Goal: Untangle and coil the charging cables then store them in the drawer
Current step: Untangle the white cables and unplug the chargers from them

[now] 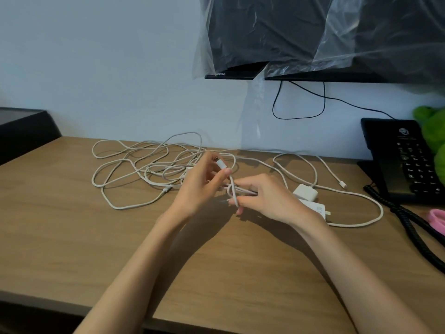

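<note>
Our left grip [199, 186] pinching the plug [219, 163] of the thin white cable [231, 183], right grip [269, 198] clamped on its loop, we should wind evenly.

We see a wooden bench [72, 237] carrying tangled white cables [146, 173] far and left of centre, two white adapters [305, 191] to their right, a black telephone [404, 162] far right, its coiled cord [409, 227] trailing nearer.

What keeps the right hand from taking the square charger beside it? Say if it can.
Likely yes, once freed. The right hand holds a cable in its fingers, so it must let go first. The square charger lies bare on the desk just beside it, nothing on top.
</note>
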